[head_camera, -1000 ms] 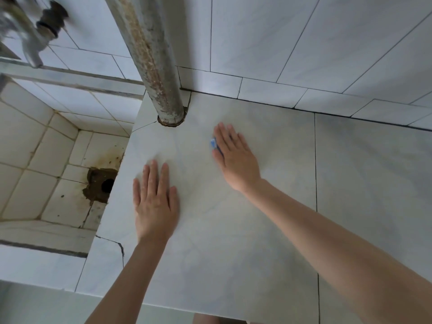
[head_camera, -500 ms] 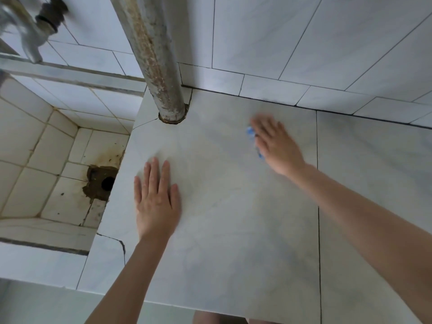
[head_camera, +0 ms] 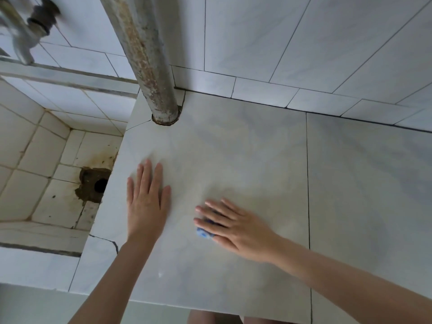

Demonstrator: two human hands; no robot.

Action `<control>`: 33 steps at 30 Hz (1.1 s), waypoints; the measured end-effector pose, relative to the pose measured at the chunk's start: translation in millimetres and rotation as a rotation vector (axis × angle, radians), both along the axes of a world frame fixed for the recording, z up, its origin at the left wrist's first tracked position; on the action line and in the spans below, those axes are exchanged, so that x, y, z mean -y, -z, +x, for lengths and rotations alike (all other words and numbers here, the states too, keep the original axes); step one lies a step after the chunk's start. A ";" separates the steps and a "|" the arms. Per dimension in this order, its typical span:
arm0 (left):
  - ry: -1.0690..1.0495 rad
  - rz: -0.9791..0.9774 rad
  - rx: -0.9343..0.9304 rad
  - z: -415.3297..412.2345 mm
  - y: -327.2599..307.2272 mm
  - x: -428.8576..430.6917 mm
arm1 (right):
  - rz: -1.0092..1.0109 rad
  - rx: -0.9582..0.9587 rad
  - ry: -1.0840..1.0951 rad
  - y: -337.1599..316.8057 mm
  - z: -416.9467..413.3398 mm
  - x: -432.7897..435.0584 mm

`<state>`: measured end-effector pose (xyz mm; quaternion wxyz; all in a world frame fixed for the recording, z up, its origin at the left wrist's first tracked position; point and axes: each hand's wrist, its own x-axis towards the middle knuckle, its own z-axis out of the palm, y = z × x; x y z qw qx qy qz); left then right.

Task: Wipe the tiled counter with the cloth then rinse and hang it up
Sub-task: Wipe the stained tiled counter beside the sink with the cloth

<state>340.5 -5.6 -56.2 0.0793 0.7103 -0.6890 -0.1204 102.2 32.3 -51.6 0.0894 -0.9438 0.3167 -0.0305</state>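
Note:
The pale tiled counter (head_camera: 245, 148) fills the middle of the head view. My right hand (head_camera: 236, 226) lies flat on it near the front, fingers straight and pointing left, pressing a small blue cloth (head_camera: 203, 233) onto the tile. Only a corner of the cloth shows under the fingers; the rest is hidden by the hand. My left hand (head_camera: 147, 195) rests flat on the counter just left of it, fingers together and pointing toward the wall, holding nothing.
A rusty vertical pipe (head_camera: 149, 66) goes through the counter at the back left. Left of the counter lies a tiled sink basin (head_camera: 35, 160) with a stained drain hole (head_camera: 99, 185). A metal tap (head_camera: 21, 36) juts out top left. The counter's front edge (head_camera: 210, 307) is close.
My right hand slid the cloth from near the back wall toward me and leftward, ending beside my left hand. My left hand stayed where it was.

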 end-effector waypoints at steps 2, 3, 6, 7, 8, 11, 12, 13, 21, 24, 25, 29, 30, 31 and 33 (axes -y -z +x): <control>0.024 -0.003 0.002 7.1 -2.8 -3.3 | -0.024 -0.019 0.000 3.0 -18.8 21.3; 0.025 -0.007 0.016 10.9 -3.9 -5.9 | -0.036 -0.036 0.072 5.9 -30.7 37.8; 0.004 -0.016 0.014 19.7 -4.9 -15.1 | -0.017 -0.072 0.462 8.5 -65.8 94.6; -0.004 -0.018 0.008 20.6 -4.9 -17.4 | 0.017 -0.040 0.617 6.1 -70.2 112.6; -0.014 -0.019 0.003 20.5 -4.9 -19.1 | 0.028 -0.030 0.740 4.4 -68.7 128.9; -0.039 -0.028 -0.020 18.5 -5.7 -20.1 | 0.062 -0.002 0.801 11.9 -34.8 160.3; -0.042 -0.029 -0.021 17.8 -6.0 -19.7 | 0.075 0.015 0.784 12.7 -17.9 166.6; -0.039 -0.030 -0.019 17.7 -6.1 -19.4 | 0.126 0.049 0.797 10.0 0.0 169.7; -0.035 -0.053 -0.001 31.1 -2.7 -22.4 | 0.041 0.140 0.301 10.2 103.2 111.8; -0.013 -0.043 0.015 34.4 -0.4 -22.7 | 0.032 0.093 0.075 6.3 88.9 58.8; -0.014 -0.040 0.024 34.5 -0.3 -22.8 | 0.018 0.081 0.022 5.4 77.2 44.9; -0.024 -0.036 0.040 31.9 -0.6 -23.7 | -0.003 0.000 -0.102 1.7 25.5 31.2; -0.029 -0.032 0.036 31.1 -0.5 -23.6 | 0.014 -0.024 -0.091 1.3 13.4 39.4; -0.035 -0.027 0.032 29.7 -0.4 -23.4 | 0.013 -0.046 -0.048 2.4 0.2 52.3; -0.046 -0.017 0.031 25.7 0.0 -23.4 | -0.025 -0.079 0.149 5.5 -29.2 88.7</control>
